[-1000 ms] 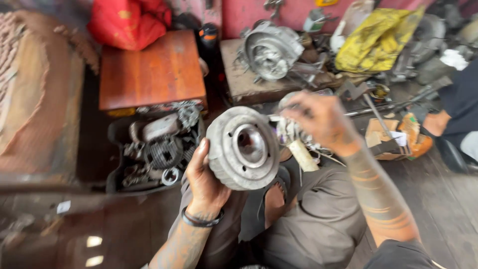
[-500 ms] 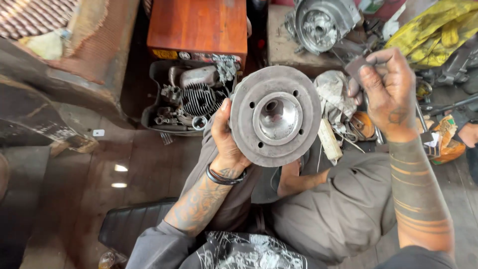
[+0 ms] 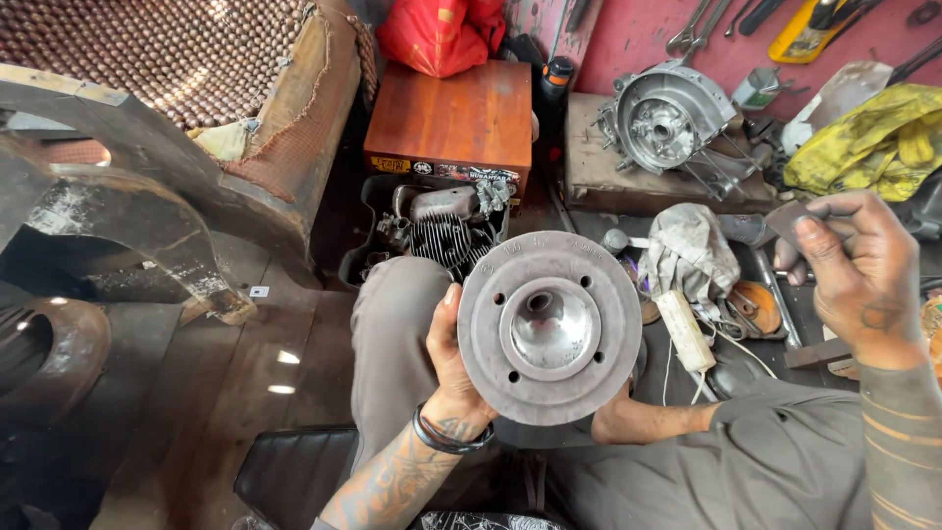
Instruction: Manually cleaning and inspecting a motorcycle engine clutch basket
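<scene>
Far left: worn beaded seat [image 3: 186, 69], rusty curved metal frame [image 3: 118, 206]. Then black tray [image 3: 358, 257] of finned engine parts under wooden box [image 3: 453, 118].

My left hand [image 3: 453, 365] clamped on left edge of round cylinder head [image 3: 549, 327], over my lap; domed hollow tipped up toward my view, I judge for inspecting that face.

Behind, engine casing [image 3: 667, 123] on wooden block. Grey rag [image 3: 692, 253] beside it.

My right hand [image 3: 852, 275] raised clear of head, fingers pinching small dark flat piece [image 3: 790, 224], maybe abrasive; cannot tell.

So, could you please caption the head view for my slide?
Left hand holds a round metal cylinder head; right hand pinches a small dark piece.
</scene>
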